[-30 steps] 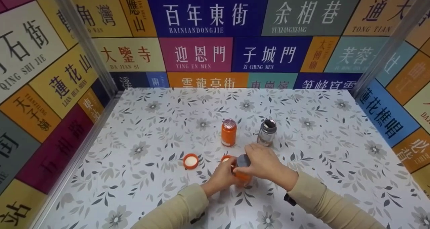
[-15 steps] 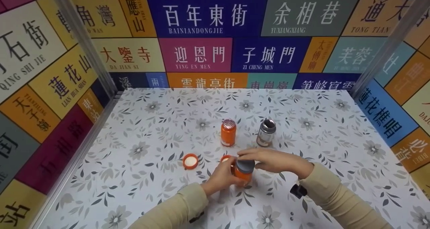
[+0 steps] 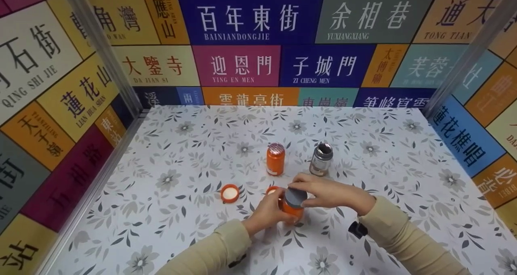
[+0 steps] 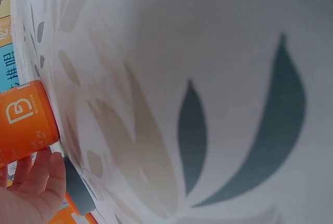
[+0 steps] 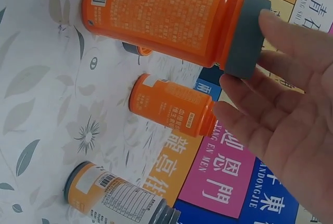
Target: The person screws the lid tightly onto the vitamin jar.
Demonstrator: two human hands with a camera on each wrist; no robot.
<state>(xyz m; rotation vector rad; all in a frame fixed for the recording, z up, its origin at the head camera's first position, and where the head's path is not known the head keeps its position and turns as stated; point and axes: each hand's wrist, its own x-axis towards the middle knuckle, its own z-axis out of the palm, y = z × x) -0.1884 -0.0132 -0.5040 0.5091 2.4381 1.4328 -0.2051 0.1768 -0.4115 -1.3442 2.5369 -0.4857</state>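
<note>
An orange bottle (image 3: 292, 213) stands upright near the front middle of the table, topped with a grey cap (image 3: 296, 197). My left hand (image 3: 266, 212) grips its body from the left. My right hand (image 3: 327, 192) holds the cap's rim between thumb and fingers, as the right wrist view shows. Part of an orange lid (image 3: 271, 191) peeks out behind the left hand. Farther left lies another orange lid (image 3: 230, 193), its white inside facing up. In the left wrist view, the left hand's fingers (image 4: 39, 177) lie against the orange bottle (image 4: 26, 122).
A second orange bottle (image 3: 275, 159), uncapped with a silvery seal on top, stands behind the hands. To its right is a grey bottle (image 3: 321, 159) with an open, dark mouth. Printed panels (image 3: 242, 65) wall the back and sides of the flower-patterned table (image 3: 194, 154).
My right hand loosened and swung back over the cap, its fingers straighter half a second ago, then took hold of the rim again. The left hand and the bottle have stayed in place.
</note>
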